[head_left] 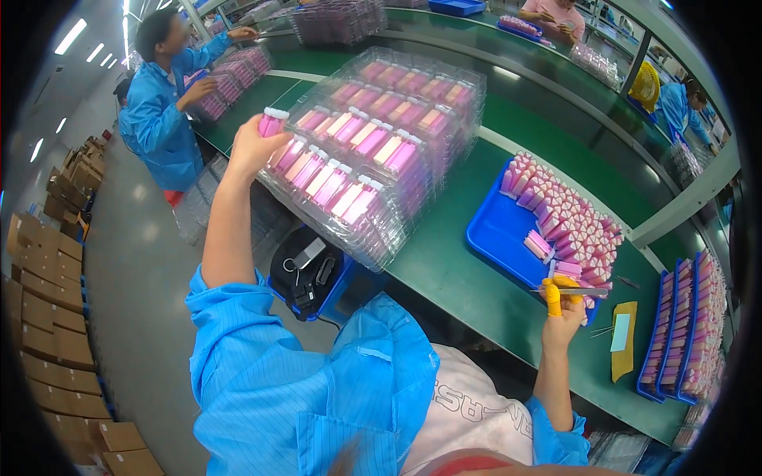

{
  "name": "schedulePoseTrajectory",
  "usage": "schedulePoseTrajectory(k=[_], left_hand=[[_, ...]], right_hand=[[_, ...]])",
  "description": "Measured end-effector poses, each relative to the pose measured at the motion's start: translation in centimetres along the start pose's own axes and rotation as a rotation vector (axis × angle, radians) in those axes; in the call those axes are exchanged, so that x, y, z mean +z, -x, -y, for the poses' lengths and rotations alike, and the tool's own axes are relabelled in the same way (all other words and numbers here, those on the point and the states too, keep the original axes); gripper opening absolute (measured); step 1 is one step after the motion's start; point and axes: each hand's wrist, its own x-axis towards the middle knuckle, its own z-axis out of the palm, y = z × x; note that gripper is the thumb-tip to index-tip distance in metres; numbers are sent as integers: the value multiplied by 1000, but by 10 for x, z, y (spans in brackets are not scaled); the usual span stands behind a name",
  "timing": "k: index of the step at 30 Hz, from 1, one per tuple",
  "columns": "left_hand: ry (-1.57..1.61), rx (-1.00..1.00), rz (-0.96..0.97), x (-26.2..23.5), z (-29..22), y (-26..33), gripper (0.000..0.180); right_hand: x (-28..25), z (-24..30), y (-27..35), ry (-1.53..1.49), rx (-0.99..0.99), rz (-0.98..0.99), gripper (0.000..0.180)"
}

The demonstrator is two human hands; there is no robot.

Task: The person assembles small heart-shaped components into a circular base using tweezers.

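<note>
My left hand (255,149) is raised at the left edge of a stack of clear plastic trays (468,119). Its fingers are closed round a pink piece with a white end (272,121). Pink and cream pieces (369,136) lie in rows in the top tray. On the right, my right hand (560,313), with yellow finger covers, grips metal tweezers (589,292). It is at the near edge of a blue bin (502,242), close to the pink pieces (573,222) heaped inside. Whether the tweezers touch a piece I cannot tell.
Several blue bins of pink pieces (660,341) stand at the far right. A yellow cloth (623,353) with a pale green pad lies on the green table (444,262). Below it is a black bag (305,266). A co-worker in blue (163,119) stands at left; cartons (51,317) line the floor.
</note>
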Motion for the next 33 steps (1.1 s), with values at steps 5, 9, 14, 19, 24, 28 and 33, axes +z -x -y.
schedulePoseTrajectory(k=[5,9,14,19,24,28,33], left_hand=[[-271,51,-81,16,-28,-24,63],[-439,10,31,51,-34,-40,85],[-372,41,140,70,-25,-40,80],[-370,114,370,58,-27,-25,77],[-599,53,425,61,-20,-27,80],[-431,509,16,44,-61,16,58],[384,702,401,104,-151,129,49]], right_hand=[[-9,-8,3,76,-35,-10,20],[-11,-12,5,78,-34,-23,20],[-11,-10,10,33,1,-68,20],[-20,-11,15,40,23,-81,19],[-21,-15,18,-24,21,-92,19],[-22,-13,20,-6,1,-94,19],[-27,-23,29,-59,70,-152,20]])
